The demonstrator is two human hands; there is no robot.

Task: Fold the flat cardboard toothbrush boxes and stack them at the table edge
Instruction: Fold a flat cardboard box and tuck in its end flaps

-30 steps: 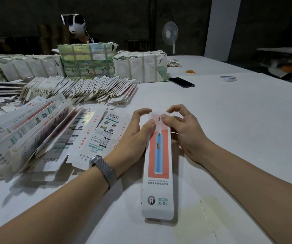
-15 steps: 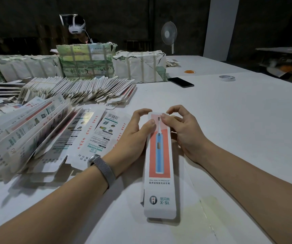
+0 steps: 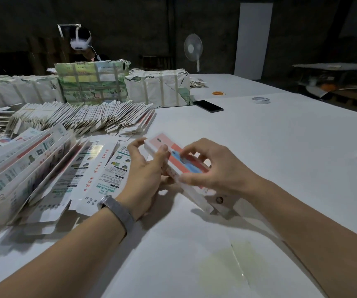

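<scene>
**Cardboard box lifted, both hands on it**

White-and-coral folded cardboard toothbrush box (image 3: 177, 166) is held tilted above the white table (image 3: 280, 158). Left hand (image 3: 145, 175) grips its near side; right hand (image 3: 212, 168) pinches top and edge, likely to carry it. Flat printed blanks (image 3: 100, 168) lie just left.

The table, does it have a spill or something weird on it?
Yes. A pale yellowish stain marks the white table near its front edge, between the person's forearms. Whether it is wet cannot be told.
</scene>
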